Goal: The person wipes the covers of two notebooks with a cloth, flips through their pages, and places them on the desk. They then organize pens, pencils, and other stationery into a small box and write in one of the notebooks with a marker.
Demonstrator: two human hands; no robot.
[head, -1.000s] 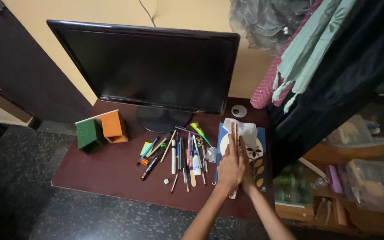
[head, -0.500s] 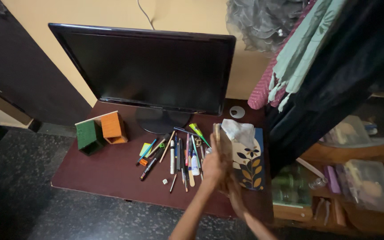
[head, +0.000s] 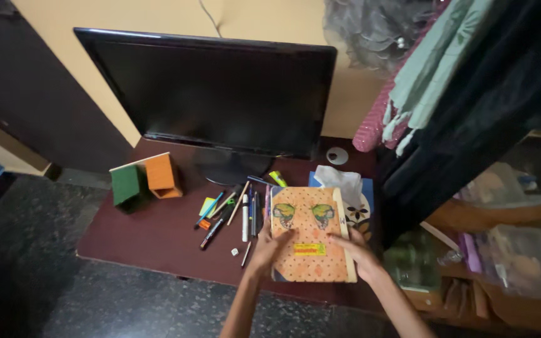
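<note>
both hands share the grip on an orange patterned book (head: 311,235): the left hand (head: 269,249) has its fingers spread on the cover and lower left edge, and the right hand (head: 359,250) clasps the lower right edge by the page block, so neither hand is free. the book is held face up and nearly flat, just above the right part of the dark red desk (head: 151,231), over the right end of a scatter of pens and pencils (head: 239,213) and partly covering a blue box with a leaf pattern (head: 363,209), from which a white tissue (head: 339,179) sticks up behind the book's top edge. to handle it well, i judge the book should stay level with both hands supporting opposite edges, thumbs on top and fingers beneath, so the thick page block does not sag or fan open, and it should be kept clear of the loose pens so none roll off the desk. on the cover, two greenish figures sit side by side in the upper half, and a small yellow rectangular label with red marks lies below the middle. a black monitor (head: 214,94) stands at the back of the desk; to the left of the pens lie a green box (head: 125,185) and an orange box (head: 159,176), touching each other. a small white disc (head: 337,156) lies near the monitor's right corner.
</note>
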